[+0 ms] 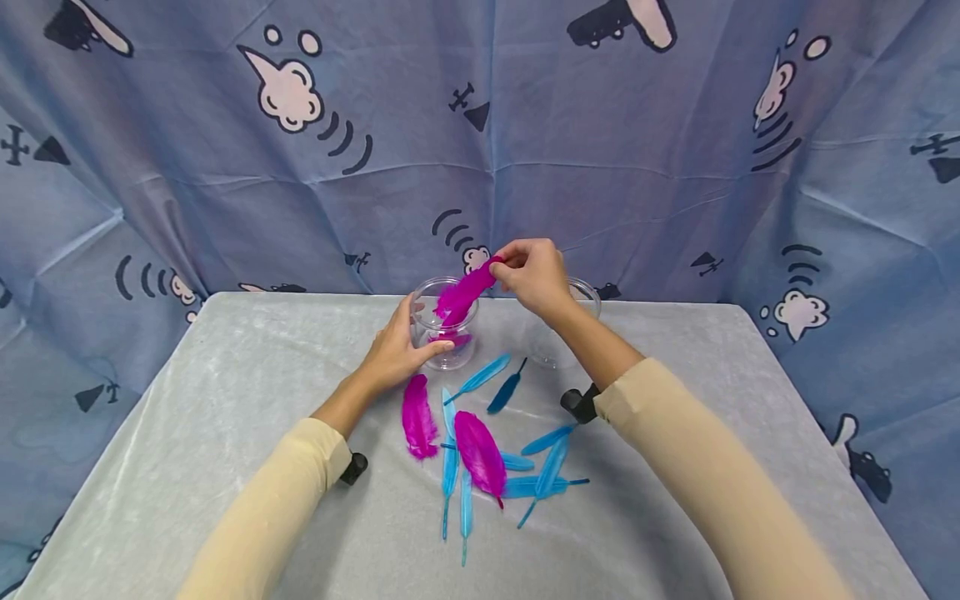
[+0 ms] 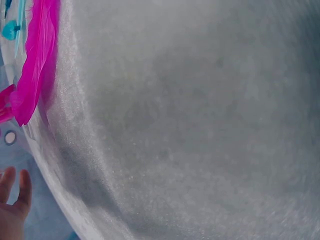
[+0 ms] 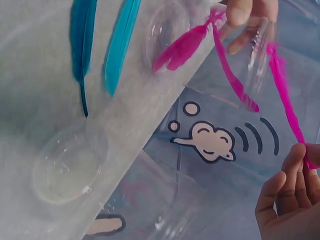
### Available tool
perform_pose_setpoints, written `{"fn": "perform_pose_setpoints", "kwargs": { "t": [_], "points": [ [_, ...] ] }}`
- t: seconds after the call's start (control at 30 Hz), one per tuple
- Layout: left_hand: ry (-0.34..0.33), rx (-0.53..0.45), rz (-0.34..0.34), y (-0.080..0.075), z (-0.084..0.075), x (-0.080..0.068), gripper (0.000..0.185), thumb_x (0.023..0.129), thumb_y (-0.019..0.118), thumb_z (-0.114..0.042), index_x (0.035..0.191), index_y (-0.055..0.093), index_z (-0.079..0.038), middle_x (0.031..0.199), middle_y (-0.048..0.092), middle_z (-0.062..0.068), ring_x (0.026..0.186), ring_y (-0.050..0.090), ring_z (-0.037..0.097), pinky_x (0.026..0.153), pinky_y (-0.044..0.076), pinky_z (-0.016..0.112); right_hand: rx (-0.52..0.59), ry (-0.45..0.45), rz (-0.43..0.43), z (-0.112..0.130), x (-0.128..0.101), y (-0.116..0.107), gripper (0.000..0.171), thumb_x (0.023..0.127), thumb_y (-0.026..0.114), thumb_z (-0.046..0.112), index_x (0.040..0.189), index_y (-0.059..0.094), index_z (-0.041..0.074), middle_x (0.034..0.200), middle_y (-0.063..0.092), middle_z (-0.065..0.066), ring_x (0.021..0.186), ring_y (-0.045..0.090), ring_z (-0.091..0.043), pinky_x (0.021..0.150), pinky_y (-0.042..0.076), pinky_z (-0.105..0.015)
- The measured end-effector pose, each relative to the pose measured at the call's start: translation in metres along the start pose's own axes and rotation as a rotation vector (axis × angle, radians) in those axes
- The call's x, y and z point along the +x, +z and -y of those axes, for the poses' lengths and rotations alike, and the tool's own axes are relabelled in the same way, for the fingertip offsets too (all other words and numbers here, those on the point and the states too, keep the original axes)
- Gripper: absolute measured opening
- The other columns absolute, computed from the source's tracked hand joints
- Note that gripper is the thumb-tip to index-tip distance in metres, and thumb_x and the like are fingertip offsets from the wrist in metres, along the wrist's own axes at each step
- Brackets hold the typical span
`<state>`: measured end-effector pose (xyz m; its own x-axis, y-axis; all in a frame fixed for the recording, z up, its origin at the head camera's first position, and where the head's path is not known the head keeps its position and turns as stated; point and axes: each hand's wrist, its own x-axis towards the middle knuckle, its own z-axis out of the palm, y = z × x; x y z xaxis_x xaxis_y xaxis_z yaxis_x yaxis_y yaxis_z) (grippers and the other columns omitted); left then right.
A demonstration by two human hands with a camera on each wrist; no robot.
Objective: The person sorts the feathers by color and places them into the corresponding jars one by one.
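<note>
Left hand (image 1: 393, 354) wraps its fingers round the clear jar (image 1: 446, 327) at the far middle of the counter (image 1: 225, 433), steadying it. Right hand (image 1: 534, 275) pinches the top of a magenta feather (image 1: 465, 293) whose lower end is already in the jar mouth. A second clear jar (image 1: 555, 350) stands just right, partly hidden. Loose magenta feathers (image 1: 480, 450) and blue feathers (image 1: 543, 475) lie nearer. Step in hand looks like insertion; next calls for lowering and letting go

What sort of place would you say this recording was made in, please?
Probably a staged recording booth, not a home: a printed blue cloth backdrop hangs around a covered table, which bears only craft feathers and a clear jar.
</note>
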<state>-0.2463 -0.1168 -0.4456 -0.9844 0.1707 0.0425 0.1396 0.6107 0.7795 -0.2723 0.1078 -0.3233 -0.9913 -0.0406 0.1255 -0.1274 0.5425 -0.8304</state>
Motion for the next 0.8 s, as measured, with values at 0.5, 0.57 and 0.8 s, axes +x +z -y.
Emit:
{"fn": "perform_pose_setpoints", "kwargs": {
  "t": [0.5, 0.57, 0.8],
  "points": [
    [0.013, -0.004, 0.003, -0.001, 0.002, 0.001, 0.106, 0.082, 0.073, -0.057, 0.158, 0.012, -0.016, 0.157, 0.033, 0.011, 0.142, 0.036, 0.033, 0.111, 0.034, 0.056, -0.074, -0.029, -0.024, -0.003, -0.005, 0.034, 0.011, 0.09, 0.074, 0.011, 0.096, 0.072, 0.002, 0.087, 0.072, -0.012, 0.066, 0.069, -0.021, 0.067, 0.059, -0.03],
    [0.008, -0.003, 0.007, 0.0, 0.001, 0.001, 0.107, 0.082, 0.073, -0.058, 0.159, 0.012, -0.016, 0.157, 0.032, 0.011, 0.142, 0.036, 0.034, 0.11, 0.035, 0.056, -0.079, -0.033, -0.024, -0.003, -0.005, 0.037, 0.011, 0.09, 0.075, 0.012, 0.095, 0.072, 0.002, 0.086, 0.072, -0.011, 0.065, 0.069, -0.021, 0.065, 0.058, -0.03],
    [0.004, 0.013, 0.002, -0.001, 0.001, 0.001, 0.106, 0.082, 0.073, -0.057, 0.158, 0.012, -0.016, 0.157, 0.032, 0.011, 0.141, 0.038, 0.035, 0.109, 0.037, 0.056, -0.099, -0.072, -0.037, -0.004, -0.006, 0.048, 0.012, 0.089, 0.076, 0.014, 0.095, 0.073, 0.003, 0.085, 0.072, -0.009, 0.061, 0.068, -0.017, 0.061, 0.057, -0.028]
  ]
}}
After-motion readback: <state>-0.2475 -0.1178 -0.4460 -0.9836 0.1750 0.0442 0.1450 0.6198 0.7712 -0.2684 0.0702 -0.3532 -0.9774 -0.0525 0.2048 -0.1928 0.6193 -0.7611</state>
